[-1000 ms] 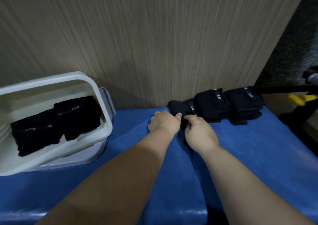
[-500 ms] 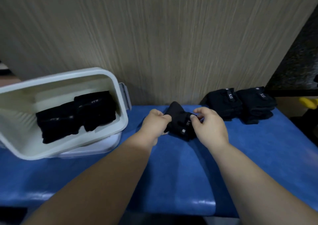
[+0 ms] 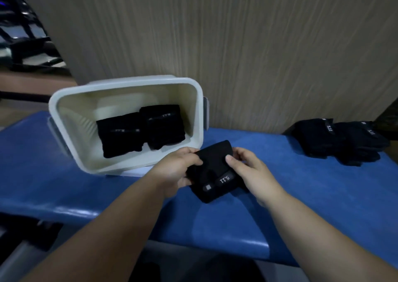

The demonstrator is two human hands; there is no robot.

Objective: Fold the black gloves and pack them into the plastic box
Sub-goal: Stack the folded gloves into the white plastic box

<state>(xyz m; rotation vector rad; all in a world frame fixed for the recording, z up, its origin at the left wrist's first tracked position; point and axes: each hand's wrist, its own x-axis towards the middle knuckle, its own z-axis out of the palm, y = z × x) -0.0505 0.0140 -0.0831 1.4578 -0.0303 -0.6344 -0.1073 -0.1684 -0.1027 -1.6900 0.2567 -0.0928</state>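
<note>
A wood-grain wall (image 3: 258, 44) stands behind one blue padded surface (image 3: 301, 206), whose near edge runs across the bottom of the view. At the far left of the surface is one white plastic box (image 3: 127, 83), tipped so that its open side faces the viewer, with its back close to the wall. A grey piece (image 3: 205, 113) shows just behind the box's right side; what it is cannot be told. Two folded black bundles lie side by side inside the box. The left bundle (image 3: 120, 134) rests lower, and the right bundle (image 3: 163, 126) touches it and sits against the right wall of the box. At the far right corner of the surface is a loose pile of black gloves. Two white labels show there, one on the left glove (image 3: 318, 137) and one on the right glove (image 3: 361, 143). Whether more lie under them cannot be told. One more folded glove (image 3: 215, 174) is held near the middle of the surface, just in front of the box's near right corner. It carries white lettering and a small square mark. Whether it touches the surface cannot be told. Both hands hold it. The left hand (image 3: 174, 171) grips its left edge, thumb on top and fingers curled beneath. The right hand (image 3: 252, 171) pinches its right edge, thumb pressed on the top face.
</note>
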